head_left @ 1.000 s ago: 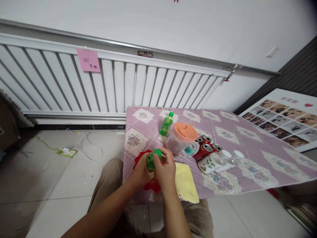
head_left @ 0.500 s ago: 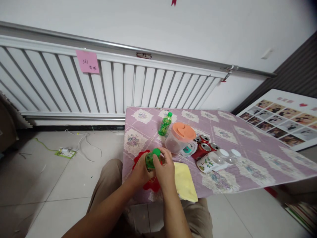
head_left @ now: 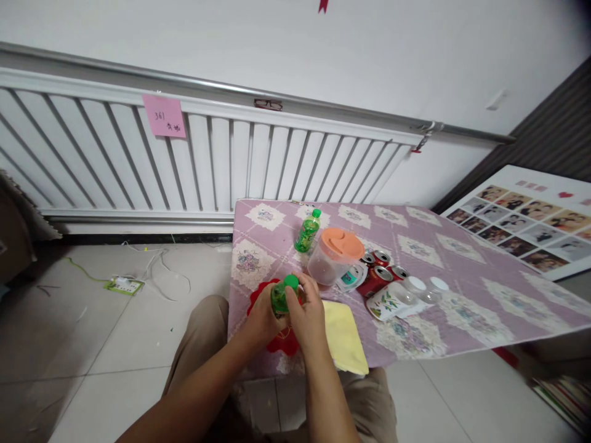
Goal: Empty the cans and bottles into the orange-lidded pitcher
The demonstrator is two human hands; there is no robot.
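Observation:
A green plastic bottle [head_left: 279, 298] with a green cap is held between my two hands over a red scalloped mat [head_left: 282, 346]. My left hand [head_left: 262, 317] wraps round the bottle's body from the left. From the right, my right hand [head_left: 307, 307] closes on the bottle near its cap, thumb against its upper part; some of its fingers are hidden behind. Right of my right hand lies a folded yellow cloth [head_left: 345, 337]. Beyond my hands stands a second green bottle [head_left: 307, 232], beside a clear plastic jug [head_left: 327, 267] with an orange lid.
Red drink cans [head_left: 376, 280] stand right of the jug. Nearer, two clear jars [head_left: 397, 301] with white lids stand close together. A flowered purple cloth [head_left: 425, 246] covers the table. Behind runs a white radiator [head_left: 277, 154]. A power strip [head_left: 124, 285] lies on the floor at left.

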